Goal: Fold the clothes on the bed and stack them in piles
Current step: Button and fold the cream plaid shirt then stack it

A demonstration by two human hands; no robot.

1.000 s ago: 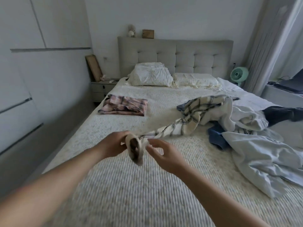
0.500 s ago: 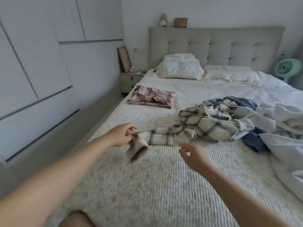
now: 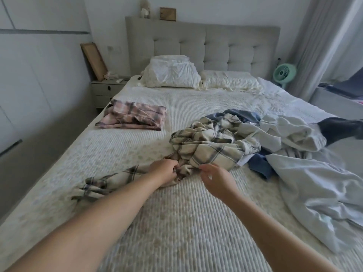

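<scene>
A cream plaid garment (image 3: 208, 148) lies crumpled in the middle of the bed (image 3: 176, 222), one long end trailing to the left under my left forearm. My left hand (image 3: 164, 170) grips its bunched cloth near the middle. My right hand (image 3: 216, 178) pinches the cloth just to the right, fingers curled at its edge. A folded pink plaid garment (image 3: 133, 117) lies flat at the bed's left side. To the right sits a heap of pale blue and white clothes (image 3: 306, 163) over a darker blue piece (image 3: 259, 163).
Two pillows (image 3: 170, 74) lean on the grey headboard. A nightstand (image 3: 107, 89) stands left of the bed, beside white wardrobe doors. A green fan (image 3: 283, 72) and a curtain are at the right. A dark garment (image 3: 339, 128) lies on the bed's right edge.
My left hand has laid the garment's end down at the left and moved to the bunched middle. My right hand, apart from the cloth before, now pinches it.
</scene>
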